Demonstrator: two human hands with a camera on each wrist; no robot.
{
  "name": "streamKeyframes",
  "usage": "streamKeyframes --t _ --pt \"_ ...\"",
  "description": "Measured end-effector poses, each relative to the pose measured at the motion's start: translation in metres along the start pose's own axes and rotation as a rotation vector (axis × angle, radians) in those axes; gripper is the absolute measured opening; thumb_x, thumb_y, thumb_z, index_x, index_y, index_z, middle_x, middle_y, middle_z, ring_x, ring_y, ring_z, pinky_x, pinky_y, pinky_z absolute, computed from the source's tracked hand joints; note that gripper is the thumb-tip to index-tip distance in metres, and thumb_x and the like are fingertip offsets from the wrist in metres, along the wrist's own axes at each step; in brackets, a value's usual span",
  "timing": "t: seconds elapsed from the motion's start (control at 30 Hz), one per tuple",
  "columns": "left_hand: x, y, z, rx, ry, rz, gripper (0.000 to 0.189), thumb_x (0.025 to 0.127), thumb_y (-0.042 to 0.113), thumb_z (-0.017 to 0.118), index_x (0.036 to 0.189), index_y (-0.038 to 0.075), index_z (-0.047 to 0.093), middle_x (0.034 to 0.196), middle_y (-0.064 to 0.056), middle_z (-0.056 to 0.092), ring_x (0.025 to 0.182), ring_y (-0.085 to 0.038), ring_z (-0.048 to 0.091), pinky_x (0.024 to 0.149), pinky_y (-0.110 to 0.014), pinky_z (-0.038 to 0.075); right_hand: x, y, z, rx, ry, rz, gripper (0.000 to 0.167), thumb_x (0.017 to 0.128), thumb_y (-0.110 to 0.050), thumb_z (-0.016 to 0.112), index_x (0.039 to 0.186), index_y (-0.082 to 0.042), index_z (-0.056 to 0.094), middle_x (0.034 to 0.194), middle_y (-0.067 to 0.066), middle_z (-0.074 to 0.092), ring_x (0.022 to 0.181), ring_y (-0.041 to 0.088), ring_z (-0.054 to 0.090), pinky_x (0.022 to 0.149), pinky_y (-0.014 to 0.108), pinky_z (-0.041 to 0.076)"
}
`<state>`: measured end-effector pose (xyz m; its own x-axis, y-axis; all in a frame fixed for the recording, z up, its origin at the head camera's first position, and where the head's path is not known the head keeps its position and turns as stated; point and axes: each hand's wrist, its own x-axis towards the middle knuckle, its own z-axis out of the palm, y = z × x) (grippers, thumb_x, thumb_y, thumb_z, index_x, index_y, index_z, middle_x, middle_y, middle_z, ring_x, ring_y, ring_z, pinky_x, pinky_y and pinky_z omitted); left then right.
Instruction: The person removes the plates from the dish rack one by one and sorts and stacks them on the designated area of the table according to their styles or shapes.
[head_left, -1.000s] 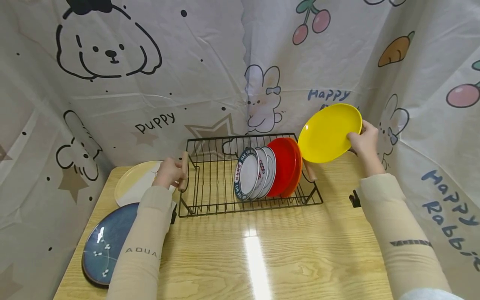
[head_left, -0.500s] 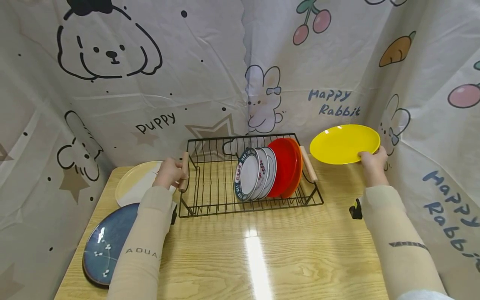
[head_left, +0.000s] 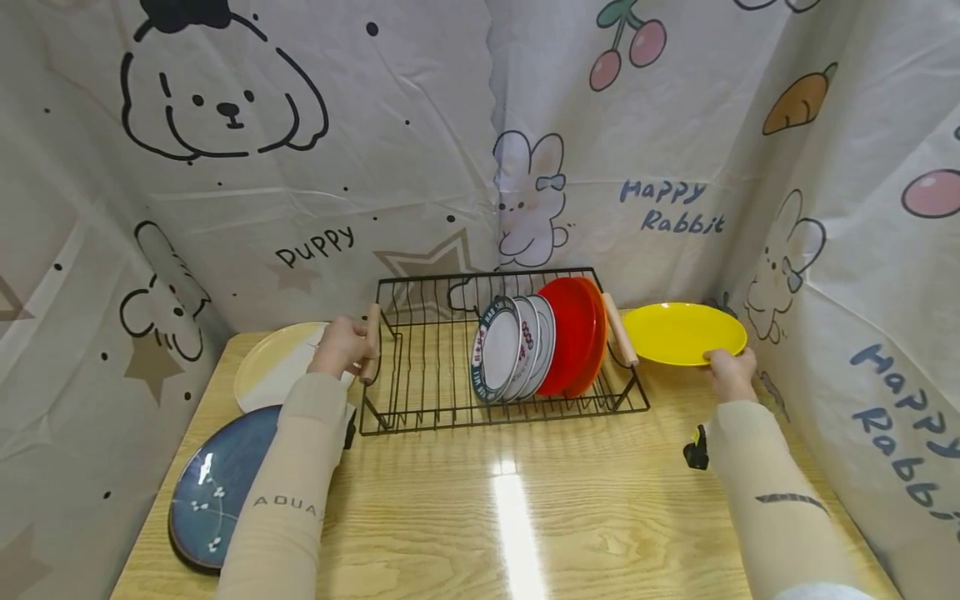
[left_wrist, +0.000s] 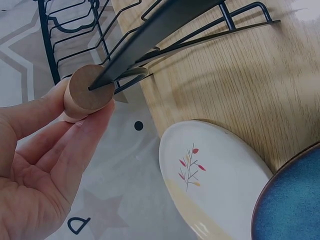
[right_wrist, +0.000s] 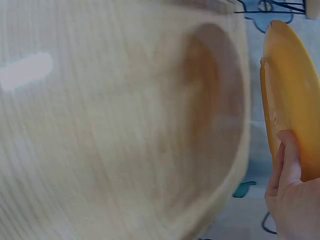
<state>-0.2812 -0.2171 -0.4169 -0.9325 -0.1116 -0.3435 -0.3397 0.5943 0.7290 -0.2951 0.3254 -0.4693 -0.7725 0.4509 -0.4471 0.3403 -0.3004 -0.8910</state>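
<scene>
My right hand [head_left: 731, 371] pinches the near right rim of a yellow plate [head_left: 681, 333], held nearly level just right of the rack. In the right wrist view the yellow plate [right_wrist: 295, 95] shows its underside, above the table, with fingers beneath it. My left hand [head_left: 341, 346] grips the left wooden handle [left_wrist: 90, 92] of the black wire dish rack [head_left: 420, 421], thumb on one side and fingers on the other. Standing in the rack are several patterned white plates [head_left: 498, 350], a red plate [head_left: 562, 333] and an orange plate [head_left: 596, 350] behind it.
Left of the rack, a cream-and-white plate [head_left: 262, 367] lies on the wooden table [head_left: 600, 517], overlapped by a dark blue plate [head_left: 217, 492] in front. A printed curtain [head_left: 420, 125] encloses the back and sides. The rack's right wooden handle [head_left: 620, 329] is beside the yellow plate.
My right hand has lowered the yellow plate toward the table and turned it from tilted upright to nearly flat. My left hand stays on the rack's handle.
</scene>
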Motion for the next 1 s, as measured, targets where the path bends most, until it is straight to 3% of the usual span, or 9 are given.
streamKeyframes --t 0.23,0.53,0.9,1.0 --pt "0.000 -0.001 0.000 -0.012 -0.006 -0.001 0.050 0.087 -0.001 0.057 0.133 -0.011 0.039 0.115 -0.031 0.050 0.090 -0.037 0.061 0.064 -0.038 0.057 -0.004 0.015 0.004 0.027 -0.014 0.069 0.080 0.086 0.015 0.034 0.147 -0.021 -0.002 0.148 0.007 0.014 0.129 0.016 0.029 0.101 0.025 0.038" --pt "0.001 0.000 0.000 -0.022 -0.004 -0.013 0.050 0.087 0.000 0.058 0.133 -0.010 0.040 0.114 -0.031 0.052 0.089 -0.037 0.062 0.063 -0.038 0.057 0.038 0.050 -0.009 0.092 0.020 0.087 0.084 0.085 0.016 0.045 0.146 -0.022 0.002 0.146 0.006 0.016 0.126 0.016 0.032 0.097 0.029 0.042" --pt "0.004 -0.002 0.001 -0.017 0.000 -0.029 0.051 0.087 -0.001 0.058 0.134 -0.009 0.039 0.114 -0.031 0.052 0.091 -0.037 0.062 0.063 -0.038 0.057 -0.006 0.035 0.008 0.073 0.014 0.207 0.084 0.091 0.009 0.036 0.141 -0.018 -0.025 0.151 0.005 -0.010 0.135 0.014 0.010 0.107 0.026 0.023" --pt "0.003 -0.002 0.000 -0.008 -0.003 -0.029 0.052 0.087 0.000 0.057 0.134 -0.009 0.038 0.115 -0.031 0.051 0.092 -0.037 0.061 0.063 -0.038 0.057 -0.009 0.036 0.007 0.018 0.051 0.223 0.081 0.091 0.006 0.039 0.144 -0.012 -0.019 0.152 0.007 -0.004 0.136 0.015 0.014 0.106 0.025 0.026"
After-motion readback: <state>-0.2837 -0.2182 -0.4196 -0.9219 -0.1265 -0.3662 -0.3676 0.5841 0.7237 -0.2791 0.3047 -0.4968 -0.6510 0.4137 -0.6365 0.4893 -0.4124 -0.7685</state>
